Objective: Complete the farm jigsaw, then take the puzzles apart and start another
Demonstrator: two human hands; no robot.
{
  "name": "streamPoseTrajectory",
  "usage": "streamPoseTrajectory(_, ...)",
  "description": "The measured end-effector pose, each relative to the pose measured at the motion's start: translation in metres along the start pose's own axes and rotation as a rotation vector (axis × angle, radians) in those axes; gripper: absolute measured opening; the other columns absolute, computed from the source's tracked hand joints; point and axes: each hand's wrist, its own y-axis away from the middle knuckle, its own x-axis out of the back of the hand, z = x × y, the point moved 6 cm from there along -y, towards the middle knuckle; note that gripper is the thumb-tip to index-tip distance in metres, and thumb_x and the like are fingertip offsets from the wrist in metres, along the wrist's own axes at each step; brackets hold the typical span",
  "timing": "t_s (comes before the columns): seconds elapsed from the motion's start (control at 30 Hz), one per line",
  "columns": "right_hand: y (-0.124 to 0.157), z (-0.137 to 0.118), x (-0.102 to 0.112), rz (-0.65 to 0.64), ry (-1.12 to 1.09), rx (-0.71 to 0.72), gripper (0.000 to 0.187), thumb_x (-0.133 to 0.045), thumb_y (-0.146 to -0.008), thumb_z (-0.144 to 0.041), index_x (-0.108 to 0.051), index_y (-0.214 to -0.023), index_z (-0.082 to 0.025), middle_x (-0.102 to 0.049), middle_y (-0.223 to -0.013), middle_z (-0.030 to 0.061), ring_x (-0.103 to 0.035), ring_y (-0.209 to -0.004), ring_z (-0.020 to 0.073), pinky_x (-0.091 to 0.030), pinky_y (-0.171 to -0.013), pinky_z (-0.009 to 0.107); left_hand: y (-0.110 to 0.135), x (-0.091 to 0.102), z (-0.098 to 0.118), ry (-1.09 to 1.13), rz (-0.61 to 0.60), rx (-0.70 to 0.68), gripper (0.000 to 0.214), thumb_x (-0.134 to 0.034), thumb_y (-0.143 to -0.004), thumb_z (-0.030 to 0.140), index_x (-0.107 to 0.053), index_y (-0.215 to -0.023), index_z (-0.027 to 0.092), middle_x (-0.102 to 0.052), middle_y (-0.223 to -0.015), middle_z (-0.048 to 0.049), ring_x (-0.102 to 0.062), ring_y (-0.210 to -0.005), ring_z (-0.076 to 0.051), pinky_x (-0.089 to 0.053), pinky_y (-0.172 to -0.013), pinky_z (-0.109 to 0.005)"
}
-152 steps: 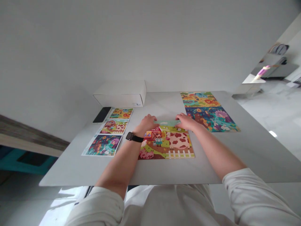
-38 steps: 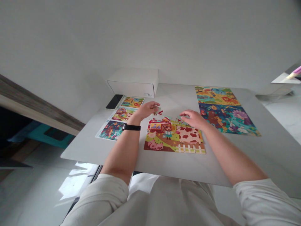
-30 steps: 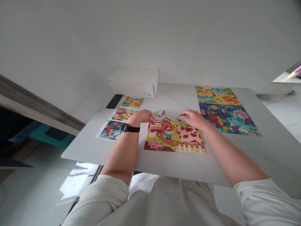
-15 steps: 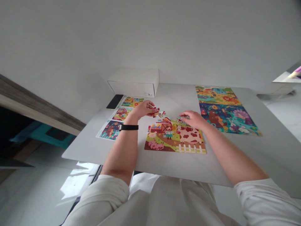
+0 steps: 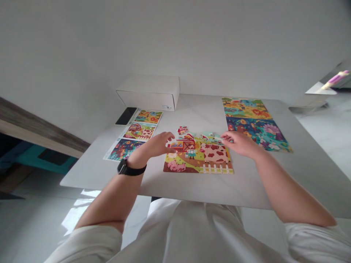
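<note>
A partly assembled farm jigsaw puzzle (image 5: 197, 157) lies flat on the table before me, with a pink pig, a farmer, a barn and a spotted cow. My left hand (image 5: 159, 143) is at its upper left edge, thumb and fingers apart, with no piece visible between them. Beyond the barn sits a small cluster of loose red and white puzzle pieces (image 5: 181, 130). At the upper right edge, my right hand (image 5: 237, 141) has its fingertips pinched at a pale green puzzle piece (image 5: 218, 138). More pale pieces (image 5: 207, 134) lie along the puzzle's top.
A sheet with three printed pictures (image 5: 141, 130) lies left, beside a dark phone (image 5: 126, 115). Behind stands a white box (image 5: 148, 96) against the wall. Two finished-looking picture puzzles, a savanna one (image 5: 246, 108) and a dark blue forest one (image 5: 257, 133), lie at right.
My left hand has left the loose red pieces, moved to the puzzle's left edge and opened. My right hand has shifted right along the top edge. The view has moved slightly.
</note>
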Motion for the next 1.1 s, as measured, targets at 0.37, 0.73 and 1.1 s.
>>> streamPoseTrajectory(0.37,0.083,0.063,-0.02,0.13,-0.805,-0.488,0.034,-0.075,-0.09,-0.035,-0.066,-0.122,-0.028,-0.075,-0.125,0.0095,-0.075,-0.111,0.0234,-0.062,-0.104,0.044,0.058,-0.059,0.058,-0.008,0.197,-0.266,0.044,-0.063,-0.103,0.041,-0.06,-0.145,0.025,-0.056,-0.158,-0.0129,-0.049,-0.15,-0.031,-0.037,-0.129,-0.054)
streamPoseTrajectory(0.73,0.007,0.029,-0.006,0.218,0.155,-0.076,0.01,-0.069,-0.091,-0.026,-0.077,-0.092,-0.022,-0.08,-0.1,0.0072,-0.072,-0.092,0.0228,-0.056,-0.093,0.037,0.049,-0.082,0.07,-0.082,0.073,-0.229,0.049,-0.069,-0.099,0.04,-0.066,-0.146,0.025,-0.048,-0.168,-0.0138,-0.048,-0.152,-0.037,-0.038,-0.128,-0.057)
streamPoseTrajectory(1.1,-0.033,0.041,-0.005,0.145,-0.306,-0.331,0.022,-0.071,-0.094,-0.033,-0.071,-0.112,-0.02,-0.08,-0.101,0.0077,-0.073,-0.082,0.0174,-0.059,-0.077,0.029,0.053,-0.08,0.064,-0.043,0.057,-0.268,0.049,-0.063,-0.103,0.038,-0.063,-0.151,0.027,-0.049,-0.168,-0.0125,-0.047,-0.153,-0.034,-0.038,-0.129,-0.056)
